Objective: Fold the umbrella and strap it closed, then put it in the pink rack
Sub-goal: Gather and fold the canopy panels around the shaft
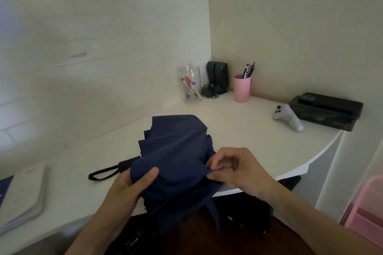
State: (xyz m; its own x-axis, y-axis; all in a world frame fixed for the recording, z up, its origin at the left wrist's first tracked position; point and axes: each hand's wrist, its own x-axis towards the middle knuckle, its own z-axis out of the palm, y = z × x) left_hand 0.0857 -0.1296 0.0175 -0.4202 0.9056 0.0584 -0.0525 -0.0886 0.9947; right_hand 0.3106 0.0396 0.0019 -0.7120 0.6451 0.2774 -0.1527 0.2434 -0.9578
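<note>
The white desk (238, 130) curves to a rounded near-right edge, with bare surface between the umbrella (176, 151) and the far clutter: a clear jar (190, 85), pink cup (242, 88), white controller (288, 117) and black box (327, 111). The navy umbrella lies loosely collapsed over the near edge, its long axis running left to right, its black handle and wrist loop (103, 174) pointing left. The left hand (132, 184) grips the canopy near the handle; the right hand (234, 167) pinches a fabric fold. The pink rack (366, 219) stands near right.
</note>
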